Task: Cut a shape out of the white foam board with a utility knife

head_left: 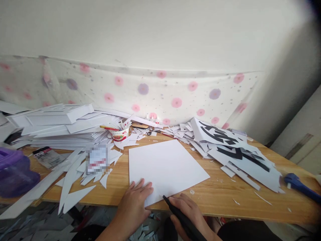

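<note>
A white square board (165, 167) lies flat on the wooden table (220, 197), one corner near the front edge. My left hand (135, 201) rests flat on that near corner, fingers stretched out and pressing the board down. Just to its right, my right hand (188, 211) is closed round a black utility knife (180, 216), whose tip touches the board's near edge.
Stacks of white boards (55, 124) and cut scraps fill the left. A red-and-white cup (119, 134) with pens stands behind. White sheets with black shapes (233, 150) lie right, a blue tool (301, 185) far right, a purple bag (15, 170) far left.
</note>
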Action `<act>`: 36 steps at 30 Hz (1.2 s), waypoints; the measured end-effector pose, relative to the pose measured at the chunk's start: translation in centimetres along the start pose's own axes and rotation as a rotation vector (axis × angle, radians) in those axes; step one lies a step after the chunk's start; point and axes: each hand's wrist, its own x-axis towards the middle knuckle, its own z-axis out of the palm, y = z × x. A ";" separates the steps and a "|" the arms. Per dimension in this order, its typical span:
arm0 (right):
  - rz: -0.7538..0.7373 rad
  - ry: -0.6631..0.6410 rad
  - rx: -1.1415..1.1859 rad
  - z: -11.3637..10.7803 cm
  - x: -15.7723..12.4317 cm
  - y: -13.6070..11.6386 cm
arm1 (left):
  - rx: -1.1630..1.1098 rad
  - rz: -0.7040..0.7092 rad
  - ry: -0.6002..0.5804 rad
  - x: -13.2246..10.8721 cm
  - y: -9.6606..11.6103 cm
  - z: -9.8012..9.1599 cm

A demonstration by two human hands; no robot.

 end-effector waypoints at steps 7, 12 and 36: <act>0.006 0.020 -0.019 0.0 0.2 -0.2 | 0.013 0.019 0.003 0.1 0.0 0.0; -0.020 0.094 -0.070 1.1 -0.4 0.4 | 0.037 0.002 -0.039 0.1 0.0 -0.1; 0.106 -0.021 0.015 -0.9 0.0 -0.5 | 0.033 0.161 0.116 -0.2 -0.7 0.6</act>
